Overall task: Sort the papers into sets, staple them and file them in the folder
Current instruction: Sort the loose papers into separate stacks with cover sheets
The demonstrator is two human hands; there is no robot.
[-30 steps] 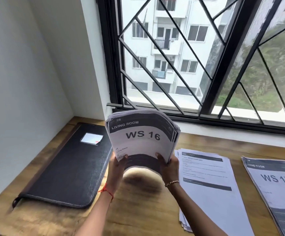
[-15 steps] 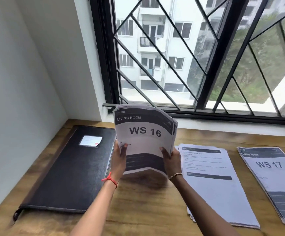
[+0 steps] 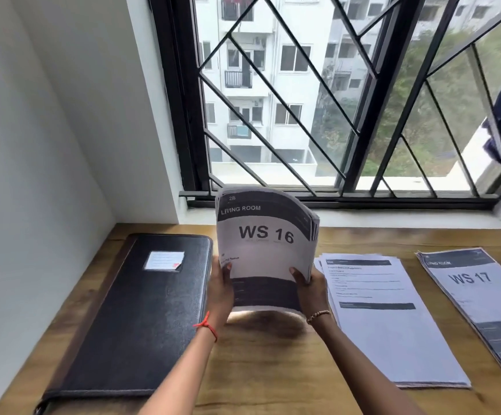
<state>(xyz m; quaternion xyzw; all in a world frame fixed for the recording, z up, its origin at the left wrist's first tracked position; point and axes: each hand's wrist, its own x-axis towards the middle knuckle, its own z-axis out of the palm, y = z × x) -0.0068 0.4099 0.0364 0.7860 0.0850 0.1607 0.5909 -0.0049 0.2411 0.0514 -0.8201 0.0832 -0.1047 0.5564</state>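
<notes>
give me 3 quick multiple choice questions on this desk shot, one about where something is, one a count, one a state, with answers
1. Where is the black folder relative to the WS 16 stack?
A) to its left
B) to its right
C) beneath it

2. How many paper piles lie flat on the table?
A) one
B) two
C) four

3. What state is the WS 16 stack in?
A) lying flat
B) held upright in both hands
C) tucked inside the folder

Answers:
1 A: the folder lies on the table to the stack's left.
2 B: only the text-page pile and the WS 17 pile lie flat.
3 B: the left hand and right hand grip its lower sides.
</notes>
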